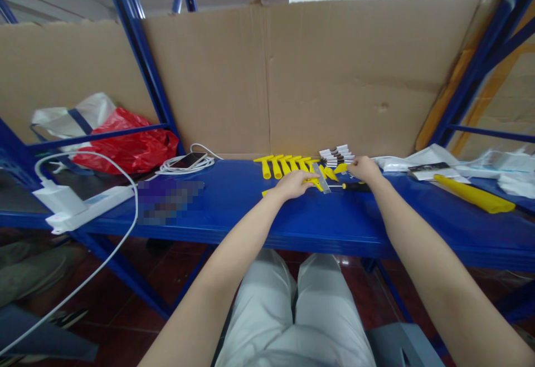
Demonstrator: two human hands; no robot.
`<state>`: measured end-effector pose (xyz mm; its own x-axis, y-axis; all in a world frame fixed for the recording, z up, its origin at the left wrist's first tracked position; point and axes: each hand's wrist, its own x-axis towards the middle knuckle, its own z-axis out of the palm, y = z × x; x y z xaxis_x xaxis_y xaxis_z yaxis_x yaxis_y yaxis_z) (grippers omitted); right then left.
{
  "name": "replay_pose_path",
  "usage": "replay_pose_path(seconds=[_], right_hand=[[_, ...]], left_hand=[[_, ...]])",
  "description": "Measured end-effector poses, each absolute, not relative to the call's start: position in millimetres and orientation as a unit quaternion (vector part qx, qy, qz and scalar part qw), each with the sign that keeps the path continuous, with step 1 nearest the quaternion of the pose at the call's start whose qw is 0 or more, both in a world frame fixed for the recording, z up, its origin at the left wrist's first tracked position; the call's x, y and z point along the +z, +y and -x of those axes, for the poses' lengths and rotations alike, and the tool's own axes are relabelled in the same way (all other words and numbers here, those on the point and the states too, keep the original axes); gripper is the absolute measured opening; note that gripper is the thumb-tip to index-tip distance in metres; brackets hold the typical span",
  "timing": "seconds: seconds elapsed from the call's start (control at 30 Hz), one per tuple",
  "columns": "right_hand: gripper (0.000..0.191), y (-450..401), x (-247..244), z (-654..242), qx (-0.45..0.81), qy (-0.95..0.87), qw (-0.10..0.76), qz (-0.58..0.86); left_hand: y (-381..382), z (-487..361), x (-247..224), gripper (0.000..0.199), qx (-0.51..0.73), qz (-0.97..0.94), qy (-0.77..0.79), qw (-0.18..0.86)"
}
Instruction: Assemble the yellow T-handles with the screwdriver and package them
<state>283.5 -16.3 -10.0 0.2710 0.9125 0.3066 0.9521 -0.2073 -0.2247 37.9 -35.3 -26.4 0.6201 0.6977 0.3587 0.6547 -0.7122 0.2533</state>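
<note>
My left hand is closed around a yellow scraper handle with a flat metal blade sticking out to the right. My right hand reaches to the back of the table, its fingertips pinched together over small parts too tiny to name. A screwdriver with a black handle lies just in front of that hand, its shaft pointing at the blade. Loose yellow pieces sit between the two hands. Behind my left hand, several T-shaped yellow handles stand in a row. Stacked white-and-black pieces are behind the loose ones.
A cardboard sheet walls the back of the blue table. At left are a coiled white cable, a red bag and a power strip. Plastic packets and a yellow sleeve-like piece lie at right.
</note>
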Motion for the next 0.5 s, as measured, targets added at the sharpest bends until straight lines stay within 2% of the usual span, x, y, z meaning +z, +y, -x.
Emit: replay_pose_path(seconds=[0.2,0.5], right_hand=[[0.028,-17.2,-7.4,-281.2,-0.089,-0.598,0.259,0.754],[0.028,-20.5,-5.4,-277.3,-0.088,-0.6,0.25,0.755]], left_hand=[[-34.3,-37.8,-27.2,0.039,0.222,-0.898,0.376,0.045],[-36.4,-38.1,-25.7,0.04,0.22,-0.898,0.378,0.043]])
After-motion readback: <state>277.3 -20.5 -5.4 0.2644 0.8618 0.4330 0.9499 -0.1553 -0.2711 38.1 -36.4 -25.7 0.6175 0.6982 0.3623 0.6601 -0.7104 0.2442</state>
